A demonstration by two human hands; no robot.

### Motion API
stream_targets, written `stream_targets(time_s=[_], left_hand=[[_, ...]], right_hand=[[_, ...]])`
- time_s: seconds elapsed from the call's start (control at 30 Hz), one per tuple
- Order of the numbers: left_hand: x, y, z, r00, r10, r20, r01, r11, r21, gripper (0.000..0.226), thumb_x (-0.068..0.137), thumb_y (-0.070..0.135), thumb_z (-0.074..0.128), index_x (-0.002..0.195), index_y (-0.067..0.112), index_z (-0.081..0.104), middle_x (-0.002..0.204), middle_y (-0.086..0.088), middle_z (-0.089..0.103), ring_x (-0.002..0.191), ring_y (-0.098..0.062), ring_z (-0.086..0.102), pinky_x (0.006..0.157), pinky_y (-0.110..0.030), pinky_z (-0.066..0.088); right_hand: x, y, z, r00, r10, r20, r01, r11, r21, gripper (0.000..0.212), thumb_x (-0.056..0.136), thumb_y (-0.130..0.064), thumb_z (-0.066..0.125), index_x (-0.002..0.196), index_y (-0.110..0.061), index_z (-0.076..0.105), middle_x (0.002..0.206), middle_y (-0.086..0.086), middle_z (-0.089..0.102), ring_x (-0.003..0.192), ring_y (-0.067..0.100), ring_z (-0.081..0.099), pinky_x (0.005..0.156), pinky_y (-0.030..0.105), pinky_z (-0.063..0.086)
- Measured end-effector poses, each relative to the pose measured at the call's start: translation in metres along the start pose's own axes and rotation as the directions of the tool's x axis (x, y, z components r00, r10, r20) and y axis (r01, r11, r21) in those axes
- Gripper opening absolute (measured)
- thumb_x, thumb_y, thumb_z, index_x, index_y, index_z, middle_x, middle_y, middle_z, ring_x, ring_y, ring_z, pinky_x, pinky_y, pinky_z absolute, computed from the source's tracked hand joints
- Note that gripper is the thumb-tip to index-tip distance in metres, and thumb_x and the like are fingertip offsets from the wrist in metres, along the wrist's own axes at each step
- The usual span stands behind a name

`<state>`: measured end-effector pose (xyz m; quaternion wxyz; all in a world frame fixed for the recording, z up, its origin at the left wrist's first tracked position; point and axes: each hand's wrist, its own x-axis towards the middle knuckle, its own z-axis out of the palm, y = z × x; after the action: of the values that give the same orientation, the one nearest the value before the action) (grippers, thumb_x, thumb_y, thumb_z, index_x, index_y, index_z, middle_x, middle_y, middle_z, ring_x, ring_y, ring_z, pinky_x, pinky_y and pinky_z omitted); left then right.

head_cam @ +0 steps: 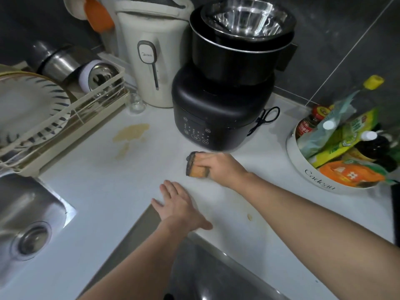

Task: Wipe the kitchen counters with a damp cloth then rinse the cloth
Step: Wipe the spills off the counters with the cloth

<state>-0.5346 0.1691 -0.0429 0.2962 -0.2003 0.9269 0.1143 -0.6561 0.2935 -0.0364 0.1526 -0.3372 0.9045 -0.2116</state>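
Head view: the right hand (218,167) clamps a sponge (195,165) flat on the counter (104,187), just before the black cooker (216,118). The brown spill (129,134) lies toward the counter's back-left, near the dish rack (65,126); the right hand is nearer. The left hand (179,205), fingers spread, presses the front edge. The sponge's underside is hidden; the sink (28,217) is cut off.

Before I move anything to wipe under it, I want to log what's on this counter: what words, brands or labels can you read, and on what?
"Cadeau" – script on the white round tub holding the bottles and packets.
"Midea" – faint, on the cream kettle; my best reading.
Black cooker panel: lit icons, too small to read.
Sauce bottle labels and green and orange packets: print too blurred to read.
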Motion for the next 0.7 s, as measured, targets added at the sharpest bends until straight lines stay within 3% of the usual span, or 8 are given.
stream_targets(time_s=[0.1,0.23,0.37,0.43,0.5,0.6,0.7], left_hand=[[0.003,0.002,0.006,1.0,-0.013,-0.005,0.013,1.0,0.0,0.162,0.045,0.072,0.082,0.151,0.001,-0.019,0.16,-0.017,-0.023,0.148,-0.034,-0.021,0.12,-0.057,0.006],[0.005,0.007,0.003,1.0,-0.025,0.014,0.025,1.0,0.001,0.164,0.043,0.069,0.085,0.15,-0.001,-0.017,0.16,-0.019,-0.02,0.149,-0.037,-0.019,0.119,-0.059,0.007],[0.004,0.009,-0.002,0.999,-0.032,0.018,0.03,0.997,0.078,0.165,0.039,0.073,0.084,0.152,-0.003,-0.01,0.161,-0.022,-0.011,0.15,-0.039,-0.009,0.119,-0.058,0.01],[0.002,0.013,-0.006,1.0,0.017,-0.001,-0.016,0.989,0.148,0.16,0.043,0.074,0.082,0.153,0.0,-0.007,0.162,-0.022,-0.01,0.15,-0.039,-0.007,0.119,-0.059,0.008],[0.002,0.022,-0.006,0.992,0.127,0.001,-0.125,0.978,0.164,0.155,0.048,0.069,0.083,0.154,0.004,-0.01,0.161,-0.019,-0.018,0.15,-0.037,-0.012,0.119,-0.06,0.005],[0.003,0.039,0.002,0.977,0.21,0.041,-0.212,0.976,0.044,0.157,0.047,0.062,0.088,0.154,0.008,-0.013,0.161,-0.012,-0.018,0.15,-0.034,-0.012,0.12,-0.058,0.01],[0.002,0.046,0.009,0.98,0.19,0.054,-0.191,0.981,0.023,0.159,0.049,0.057,0.091,0.152,0.006,-0.019,0.16,-0.008,-0.026,0.148,-0.032,-0.022,0.12,-0.058,0.007]], right_hand=[[0.006,0.005,0.005,0.987,0.077,0.143,-0.062,0.993,-0.102,0.04,0.07,-0.026,0.037,0.095,-0.012,0.066,0.101,0.008,0.068,0.092,0.03,0.062,0.079,0.04,0.051],[-0.026,0.038,0.002,0.966,0.255,0.034,-0.255,0.967,-0.025,0.031,0.073,-0.006,0.05,0.1,-0.007,0.065,0.108,0.015,0.066,0.102,0.035,0.06,0.085,0.043,0.05],[-0.078,0.065,-0.003,0.912,0.41,0.004,-0.409,0.911,-0.04,0.026,0.073,-0.004,0.052,0.091,-0.014,0.069,0.087,0.005,0.067,0.089,0.031,0.062,0.071,0.031,0.047],[-0.101,0.066,-0.011,0.891,0.453,0.029,-0.453,0.892,-0.011,0.036,0.08,-0.003,0.051,0.098,-0.023,0.074,0.094,-0.003,0.069,0.091,0.022,0.062,0.079,0.027,0.049],[-0.104,0.066,-0.028,0.863,0.502,-0.048,-0.497,0.863,0.095,0.04,0.084,-0.002,0.049,0.106,-0.022,0.075,0.107,-0.003,0.07,0.1,0.019,0.062,0.089,0.024,0.047],[-0.081,0.073,-0.053,0.784,0.567,-0.252,-0.519,0.822,0.234,0.034,0.083,-0.003,0.052,0.101,-0.017,0.076,0.105,0.003,0.072,0.099,0.021,0.064,0.086,0.024,0.049],[-0.05,0.068,-0.045,0.814,0.538,-0.217,-0.506,0.842,0.189,0.023,0.081,-0.009,0.059,0.096,-0.014,0.075,0.099,0.007,0.072,0.094,0.026,0.065,0.085,0.031,0.052]])
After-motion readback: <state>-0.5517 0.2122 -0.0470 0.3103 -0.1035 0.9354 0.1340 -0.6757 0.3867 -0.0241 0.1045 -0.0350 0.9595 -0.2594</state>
